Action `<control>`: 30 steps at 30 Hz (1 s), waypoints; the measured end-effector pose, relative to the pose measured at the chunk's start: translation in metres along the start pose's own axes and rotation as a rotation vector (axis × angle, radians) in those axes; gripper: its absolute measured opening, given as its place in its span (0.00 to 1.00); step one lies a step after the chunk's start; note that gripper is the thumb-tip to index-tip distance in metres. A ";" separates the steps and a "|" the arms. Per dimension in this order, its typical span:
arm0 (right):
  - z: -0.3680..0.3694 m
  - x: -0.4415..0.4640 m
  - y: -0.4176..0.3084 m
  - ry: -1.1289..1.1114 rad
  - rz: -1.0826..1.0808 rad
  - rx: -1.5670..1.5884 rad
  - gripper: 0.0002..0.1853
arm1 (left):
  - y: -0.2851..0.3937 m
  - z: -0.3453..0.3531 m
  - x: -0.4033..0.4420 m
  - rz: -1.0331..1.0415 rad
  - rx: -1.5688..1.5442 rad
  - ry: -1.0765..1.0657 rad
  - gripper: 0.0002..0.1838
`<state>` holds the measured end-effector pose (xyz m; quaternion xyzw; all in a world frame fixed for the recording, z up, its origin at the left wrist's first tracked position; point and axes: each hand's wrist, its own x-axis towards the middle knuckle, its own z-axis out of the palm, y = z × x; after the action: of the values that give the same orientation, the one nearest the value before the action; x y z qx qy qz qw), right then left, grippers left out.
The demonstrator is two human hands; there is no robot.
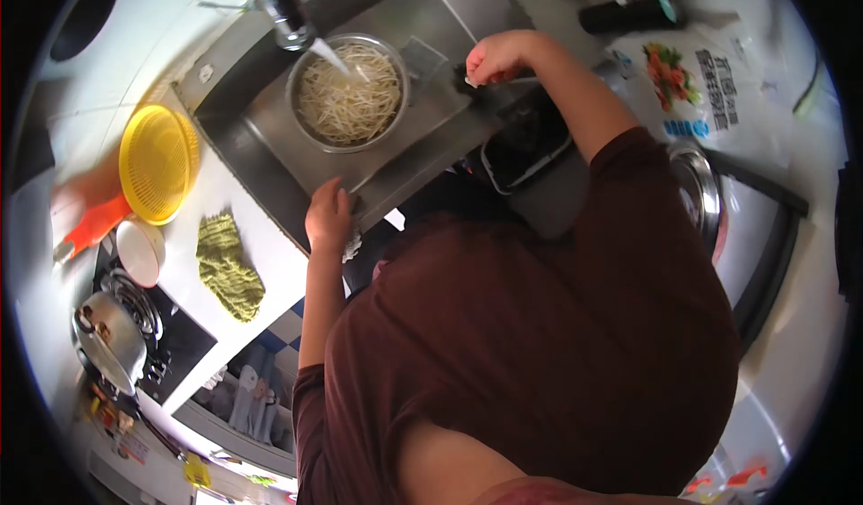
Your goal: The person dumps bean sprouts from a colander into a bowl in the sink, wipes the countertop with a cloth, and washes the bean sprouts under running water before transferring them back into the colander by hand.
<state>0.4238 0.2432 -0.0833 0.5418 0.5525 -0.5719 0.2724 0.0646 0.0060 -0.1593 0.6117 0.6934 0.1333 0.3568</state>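
A metal bowl (292, 114) of bean sprouts (351, 100) stands in the stainless steel sink (270, 150). Water runs into it from the faucet (286, 19). At the sink's near left edge is my left hand (329, 221), its fingers loosely stretched and nothing visible in them. My right hand (500, 58) hovers over the right side of the sink, fingers pinched together. A tiny whitish bit shows at those fingertips, too small to name. Below the right forearm sits a black bin-like container (526, 159).
On the left counter lie a yellow strainer basket (155, 165), a white bowl (140, 251) and a green cloth (228, 267). A pot (115, 339) is by the stove further left. To the right are a printed plastic bag (710, 87) and a metal lid or pan (697, 181).
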 end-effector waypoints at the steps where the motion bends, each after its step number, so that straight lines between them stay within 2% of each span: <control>1: 0.001 -0.017 -0.003 -0.034 0.039 -0.093 0.10 | -0.002 0.001 0.001 0.009 -0.013 -0.007 0.16; 3: 0.009 -0.027 0.001 -0.155 0.192 -0.344 0.11 | -0.004 0.003 0.002 0.029 -0.023 -0.035 0.16; 7: 0.043 -0.023 0.022 -0.358 0.347 -0.582 0.10 | -0.008 0.005 0.004 0.006 -0.030 -0.089 0.16; 10: 0.052 -0.034 0.017 -0.291 0.342 -0.779 0.09 | -0.015 0.009 0.006 0.024 -0.024 -0.088 0.16; 13: 0.053 -0.025 0.032 -0.275 0.480 -0.622 0.09 | -0.012 0.006 0.005 -0.019 -0.056 -0.127 0.16; 14: 0.051 -0.022 0.034 -0.271 0.433 -0.678 0.09 | -0.008 0.005 0.005 -0.047 -0.075 -0.143 0.16; 16: 0.039 -0.024 0.014 -0.250 0.331 -0.814 0.08 | -0.012 0.006 0.006 0.022 -0.048 -0.123 0.17; 19: 0.021 0.006 0.000 -0.017 0.088 -0.370 0.09 | -0.009 0.003 0.005 0.032 -0.038 -0.102 0.17; 22: 0.027 0.090 -0.003 0.227 -0.031 -0.127 0.10 | -0.015 0.009 0.005 0.083 0.011 0.006 0.15; 24: 0.043 0.147 -0.003 0.535 -0.082 -0.232 0.12 | -0.011 0.007 0.003 0.093 0.050 0.082 0.14; 26: 0.074 0.200 0.003 0.911 0.013 -0.214 0.14 | -0.013 0.008 0.002 0.018 0.015 0.080 0.14; 28: 0.087 0.193 -0.014 0.759 0.157 -0.033 0.17 | -0.009 0.006 0.000 0.005 -0.026 0.104 0.13; 30: 0.089 0.170 -0.030 0.550 0.174 -0.267 0.16 | 0.002 -0.001 -0.001 -0.031 -0.032 0.081 0.12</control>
<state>0.3235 0.2169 -0.2471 0.6808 0.6272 -0.3009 0.2293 0.0652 0.0059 -0.1570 0.5892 0.7145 0.1635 0.3401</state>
